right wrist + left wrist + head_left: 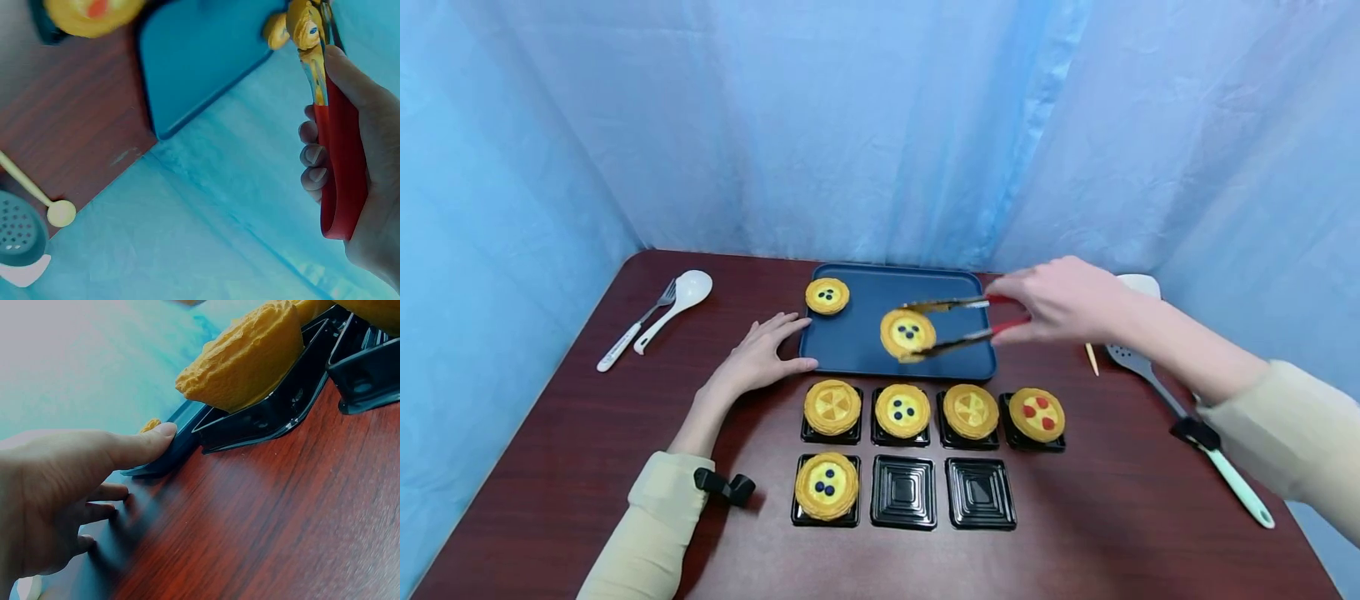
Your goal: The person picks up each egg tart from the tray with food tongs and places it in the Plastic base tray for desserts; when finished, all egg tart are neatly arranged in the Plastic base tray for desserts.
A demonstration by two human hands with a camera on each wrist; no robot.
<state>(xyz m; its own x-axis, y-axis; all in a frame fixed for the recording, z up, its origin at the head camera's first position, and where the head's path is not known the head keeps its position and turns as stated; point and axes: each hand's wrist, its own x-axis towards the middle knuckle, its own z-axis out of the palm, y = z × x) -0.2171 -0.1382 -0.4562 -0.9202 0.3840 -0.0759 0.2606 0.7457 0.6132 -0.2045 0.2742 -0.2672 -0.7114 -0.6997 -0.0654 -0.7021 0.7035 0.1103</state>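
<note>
My right hand (1067, 300) grips a pair of tongs by its red handles (347, 156). Between the tongs' jaws is a blueberry-topped egg tart (897, 330), over the middle of the blue tray (850, 346); how high it is above the tray I cannot tell. Another blueberry tart (827, 296) sits in the tray's far left corner. At the tray's left edge lies my left hand (762, 357), fingers spread, the thumb (156, 440) touching the rim and holding nothing.
Before the tray, black plastic bases hold several tarts, including a strawberry one (1037, 415); two bases (903, 492) (981, 493) are bare. A fork (636, 325) and white spoon (688, 292) lie left. A slotted spatula (1165, 392) and small wooden spoon (37, 194) lie right.
</note>
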